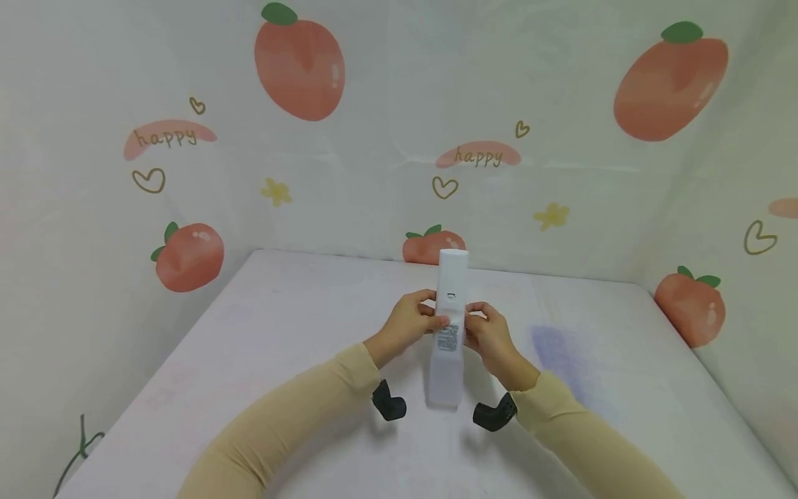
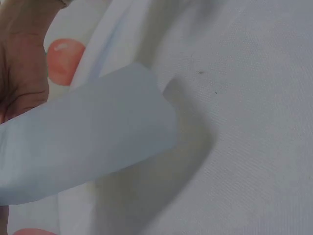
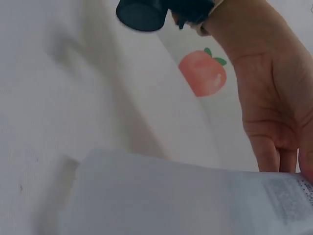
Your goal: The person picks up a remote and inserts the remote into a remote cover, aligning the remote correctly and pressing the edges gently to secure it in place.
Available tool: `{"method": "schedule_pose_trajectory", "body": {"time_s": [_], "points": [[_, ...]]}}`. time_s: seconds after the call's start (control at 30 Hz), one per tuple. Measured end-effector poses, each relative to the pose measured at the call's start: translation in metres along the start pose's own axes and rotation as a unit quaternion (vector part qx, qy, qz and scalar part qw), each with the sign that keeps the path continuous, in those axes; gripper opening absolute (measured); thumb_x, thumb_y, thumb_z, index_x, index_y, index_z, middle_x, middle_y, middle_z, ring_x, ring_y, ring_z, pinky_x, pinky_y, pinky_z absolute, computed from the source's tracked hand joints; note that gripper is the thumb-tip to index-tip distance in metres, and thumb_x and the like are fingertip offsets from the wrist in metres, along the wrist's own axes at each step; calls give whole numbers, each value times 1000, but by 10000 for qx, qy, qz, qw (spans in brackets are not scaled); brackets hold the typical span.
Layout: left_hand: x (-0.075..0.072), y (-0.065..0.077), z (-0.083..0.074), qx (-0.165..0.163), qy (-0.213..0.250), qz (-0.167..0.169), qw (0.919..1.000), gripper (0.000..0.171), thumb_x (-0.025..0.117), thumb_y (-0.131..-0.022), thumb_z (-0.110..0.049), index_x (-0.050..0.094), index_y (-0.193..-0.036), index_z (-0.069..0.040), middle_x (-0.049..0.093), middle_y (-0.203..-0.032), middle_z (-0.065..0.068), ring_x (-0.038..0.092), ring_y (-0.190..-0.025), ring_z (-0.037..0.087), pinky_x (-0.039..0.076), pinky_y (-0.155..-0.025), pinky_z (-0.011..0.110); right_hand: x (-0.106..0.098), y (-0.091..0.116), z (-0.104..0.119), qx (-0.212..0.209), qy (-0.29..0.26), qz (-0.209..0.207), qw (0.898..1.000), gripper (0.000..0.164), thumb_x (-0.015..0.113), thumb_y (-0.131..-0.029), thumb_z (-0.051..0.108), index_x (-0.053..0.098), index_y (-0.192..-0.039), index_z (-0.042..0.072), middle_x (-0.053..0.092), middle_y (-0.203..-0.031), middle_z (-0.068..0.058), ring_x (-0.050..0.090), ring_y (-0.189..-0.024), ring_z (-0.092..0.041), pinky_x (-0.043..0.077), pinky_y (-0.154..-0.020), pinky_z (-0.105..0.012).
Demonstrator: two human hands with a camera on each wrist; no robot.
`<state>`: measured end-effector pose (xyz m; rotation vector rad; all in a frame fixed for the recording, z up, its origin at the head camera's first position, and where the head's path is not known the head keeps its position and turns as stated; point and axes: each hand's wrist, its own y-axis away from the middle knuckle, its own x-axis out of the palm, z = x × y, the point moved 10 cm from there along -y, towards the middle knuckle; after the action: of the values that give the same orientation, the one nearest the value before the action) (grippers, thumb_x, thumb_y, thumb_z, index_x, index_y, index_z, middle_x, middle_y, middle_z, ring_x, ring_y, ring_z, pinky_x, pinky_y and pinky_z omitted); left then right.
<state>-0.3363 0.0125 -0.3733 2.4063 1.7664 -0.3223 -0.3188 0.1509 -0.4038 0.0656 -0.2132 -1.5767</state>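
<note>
A long, narrow white device (image 1: 446, 378) stands roughly upright in the head view. Its front carries a grey printed label and a small port-like opening; its exact kind cannot be told. My left hand (image 1: 405, 326) grips its left side, thumb across the front near the label. From the right side, my right hand (image 1: 495, 346) holds it at about the same height, some fingers hidden behind it. In the left wrist view the plain lower end of the device (image 2: 93, 132) hangs over its shadow. The right wrist view shows the device (image 3: 161, 200) with the label beside my thumb.
A white-covered table (image 1: 299, 298) lies below, with a bluish-purple patch (image 1: 557, 357) at right. Fruit-printed white cloth (image 1: 386, 125) hangs behind. Black mounts (image 1: 389, 405) sit at both wrists. A green cord (image 1: 82, 447) is at the far left.
</note>
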Motion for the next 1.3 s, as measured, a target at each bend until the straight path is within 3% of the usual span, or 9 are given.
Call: {"method": "schedule_pose_trajectory", "body": {"time_s": [0.1, 0.23, 0.37, 0.5, 0.63, 0.87, 1.03, 1.17, 1.3], "points": [[-3, 0, -1, 18, -243, -167, 9996, 38, 78, -82, -11, 62, -115, -1, 70, -94, 16, 66, -82, 18, 58, -73, 33, 4, 2, 2, -41, -18, 112, 9999, 32, 44, -104, 24, 42, -130, 4, 60, -92, 2, 62, -72, -8, 52, -66, -20], [-7, 1, 0, 9, -306, -284, 9991, 41, 81, -79, -16, 62, -113, -1, 71, -94, 14, 66, -81, 17, 58, -74, 32, 9, 2, 9, -193, 394, 367, 9984, 47, 53, -101, 29, 44, -135, -2, 57, -103, -3, 62, -85, -9, 54, -77, -24], [-9, 1, 4, -58, 499, -208, 9985, 45, 77, -83, -13, 59, -121, -1, 70, -104, 16, 66, -88, 16, 57, -83, 33, 6, -1, 16, -315, 487, 425, 9974, 46, 60, -97, 21, 47, -131, -7, 59, -100, 0, 61, -87, -7, 55, -78, -23], [-11, 0, 13, -305, 1540, -344, 9870, 36, 70, -89, -9, 59, -120, 5, 68, -103, 16, 67, -86, 15, 57, -84, 33, -2, -3, 25, -482, 202, 271, 9983, 43, 59, -97, 16, 45, -130, -9, 58, -95, 3, 61, -84, -6, 54, -76, -21], [-5, 2, 21, -585, 1698, -383, 9830, 22, 67, -91, -12, 64, -104, 6, 67, -90, 7, 65, -77, 11, 59, -80, 33, -3, -3, 28, -555, 169, 261, 9980, 41, 57, -98, 15, 45, -129, -8, 57, -94, 4, 60, -84, -6, 54, -75, -22], [-9, 6, 16, -383, 1729, -1054, 9785, 8, 65, -91, -5, 61, -87, 1, 58, -78, -1, 62, -71, 10, 58, -70, 32, 9, -1, 24, -415, 290, 578, 9970, 39, 54, -100, 16, 44, -129, -9, 57, -95, 0, 63, -80, -8, 56, -73, -23], [-5, 5, 26, -791, 1952, -1136, 9709, 11, 63, -93, -6, 59, -82, -6, 55, -76, -1, 59, -68, 10, 51, -58, 21, 12, 2, 18, -278, 522, 737, 9955, 41, 52, -100, 17, 43, -130, -10, 59, -96, -2, 64, -80, -8, 57, -75, -25], [2, 5, 34, -1065, 2105, -994, 9667, 6, 63, -93, -7, 58, -90, -8, 59, -76, 0, 59, -66, 10, 52, -58, 21, 6, 2, 15, -240, 797, 722, 9939, 43, 53, -100, 18, 44, -131, -10, 60, -97, -3, 64, -80, -9, 57, -77, -27], [4, 5, 33, -864, 2044, -842, 9714, 22, 63, -92, -4, 58, -113, -8, 66, -80, 5, 63, -66, 12, 55, -61, 24, 3, 2, 11, -140, 908, 804, 9925, 46, 55, -99, 19, 45, -134, -9, 62, -98, -1, 64, -82, -9, 57, -79, -28]]}}
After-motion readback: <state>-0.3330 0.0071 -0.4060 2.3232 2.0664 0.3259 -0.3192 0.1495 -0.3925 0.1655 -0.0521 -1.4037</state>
